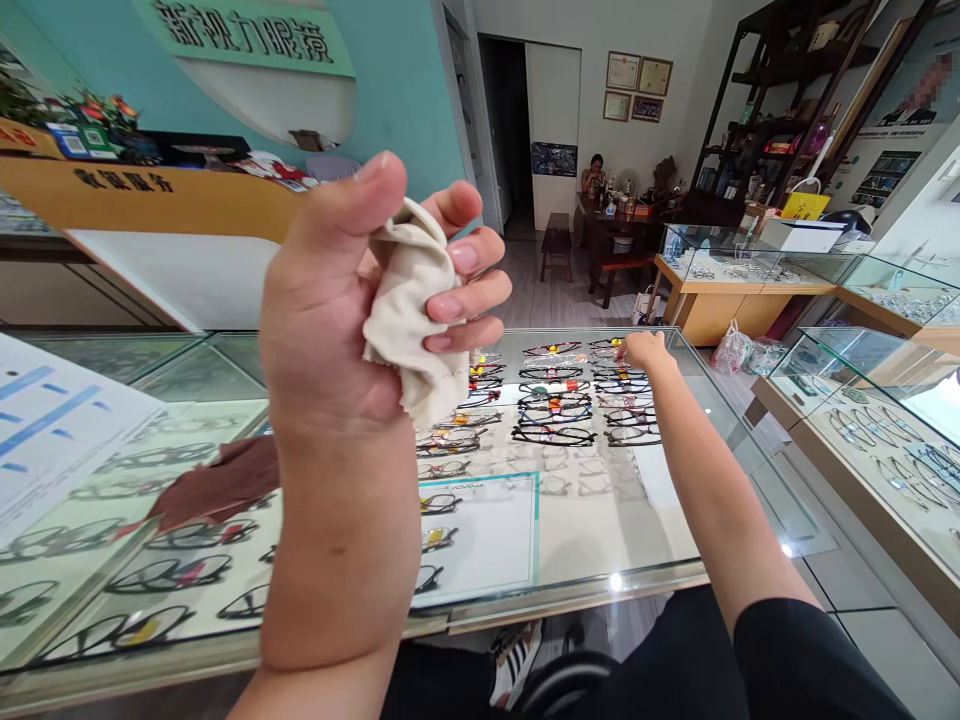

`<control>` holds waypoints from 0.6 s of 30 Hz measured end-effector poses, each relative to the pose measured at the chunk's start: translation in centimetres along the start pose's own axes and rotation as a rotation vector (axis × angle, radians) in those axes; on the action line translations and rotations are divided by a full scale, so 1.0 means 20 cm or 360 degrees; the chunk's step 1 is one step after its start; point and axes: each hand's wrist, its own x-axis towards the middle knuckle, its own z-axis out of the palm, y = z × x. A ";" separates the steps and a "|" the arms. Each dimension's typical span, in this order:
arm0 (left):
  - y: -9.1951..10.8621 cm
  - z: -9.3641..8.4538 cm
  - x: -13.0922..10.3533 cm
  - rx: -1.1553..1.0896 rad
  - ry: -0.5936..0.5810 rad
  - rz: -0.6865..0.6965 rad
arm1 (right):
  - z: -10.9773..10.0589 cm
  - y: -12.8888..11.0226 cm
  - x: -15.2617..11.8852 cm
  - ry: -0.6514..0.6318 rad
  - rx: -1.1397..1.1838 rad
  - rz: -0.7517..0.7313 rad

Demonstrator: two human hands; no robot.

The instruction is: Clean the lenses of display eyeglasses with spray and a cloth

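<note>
Holding up a crumpled cream cloth (424,300) in the head view, with left hand (322,290) half-curled round it; probably handling soft and light, bunching best at its middle. Reaching with right hand (645,352) among likely light, fragile eyeglass frames (555,406), not showing finger closure clearly enough to tell. Displaying "新视力眼镜" on the wall sign (255,38), "收银服务" on the counter (232,212).

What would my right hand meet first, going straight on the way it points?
Your right hand would probably meet the farthest glasses in the right column; whether it already touches them is unclear.
</note>
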 end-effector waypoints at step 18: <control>0.00 0.00 0.00 0.0044 -0.0015 -0.0010 | -0.03 -0.06 -0.08 0.0001 0.0135 0.0040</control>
